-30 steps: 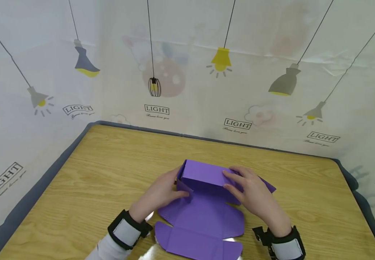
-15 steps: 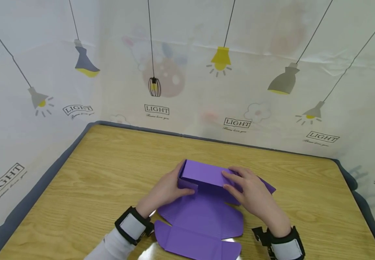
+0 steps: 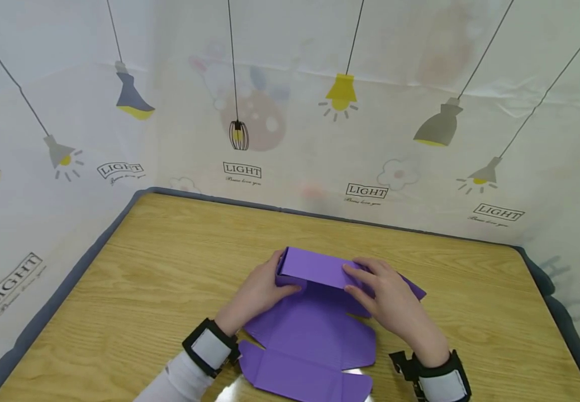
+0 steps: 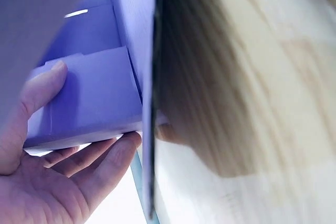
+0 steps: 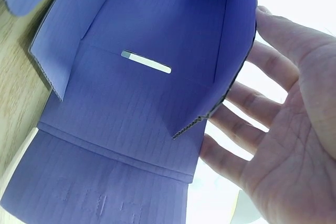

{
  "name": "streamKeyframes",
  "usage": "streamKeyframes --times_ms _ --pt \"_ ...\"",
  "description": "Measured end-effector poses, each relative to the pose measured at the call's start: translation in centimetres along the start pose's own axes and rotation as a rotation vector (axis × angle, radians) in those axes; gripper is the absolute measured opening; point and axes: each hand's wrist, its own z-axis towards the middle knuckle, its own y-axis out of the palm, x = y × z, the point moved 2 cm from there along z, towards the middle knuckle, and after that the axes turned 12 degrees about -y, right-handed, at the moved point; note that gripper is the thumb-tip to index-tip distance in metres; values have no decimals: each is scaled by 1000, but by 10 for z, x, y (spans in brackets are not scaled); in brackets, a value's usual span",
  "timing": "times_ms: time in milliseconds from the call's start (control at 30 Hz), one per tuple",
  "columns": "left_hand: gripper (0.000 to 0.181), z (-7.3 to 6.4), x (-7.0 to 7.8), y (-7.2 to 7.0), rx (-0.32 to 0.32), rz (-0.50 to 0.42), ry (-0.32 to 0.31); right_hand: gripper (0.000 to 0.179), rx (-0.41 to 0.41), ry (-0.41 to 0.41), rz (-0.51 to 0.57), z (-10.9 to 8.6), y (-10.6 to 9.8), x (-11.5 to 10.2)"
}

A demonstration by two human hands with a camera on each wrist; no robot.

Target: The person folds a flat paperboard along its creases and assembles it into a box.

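A purple cardboard box [image 3: 317, 312], partly folded, lies on the table with its base and near flaps spread flat. Its far side [image 3: 317, 267] stands raised. At the left end, my left hand [image 3: 256, 290] grips the folded panel, thumb on the inner side and fingers underneath, as the left wrist view shows on the panel [image 4: 100, 87]. My right hand [image 3: 390, 296] holds the right end of the raised side. The right wrist view has its thumb at the edge of a side flap [image 5: 239, 51] and the other fingers along the outside of the slotted panel [image 5: 121, 103].
The wood-grain table [image 3: 134, 279] has a dark grey edge strip [image 3: 280, 210] along its back and sides. A pale wall covering [image 3: 295, 184] printed with lamps rises behind it. Black-and-white wrist straps [image 3: 210, 347] are on both arms.
My left hand has moved slightly up and right, bringing the left end panel inward and up against the raised side. The right hand has stayed in place.
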Motion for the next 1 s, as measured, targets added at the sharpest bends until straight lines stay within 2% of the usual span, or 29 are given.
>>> streamKeyframes --times_ms 167,400,667,833,1000 --pt "79 0 2 0 27 20 -7 40 -2 -2 -2 0 -1 0" --pt "67 2 3 0 81 64 34 40 -2 -9 2 1 -2 0" --pt "52 1 5 -1 94 77 67 39 9 -28 1 0 -3 -1" --pt "42 1 8 -1 114 117 90 39 9 -30 0 1 -2 -1" --pt "33 1 10 0 132 141 77 39 6 -25 3 1 -2 -1"
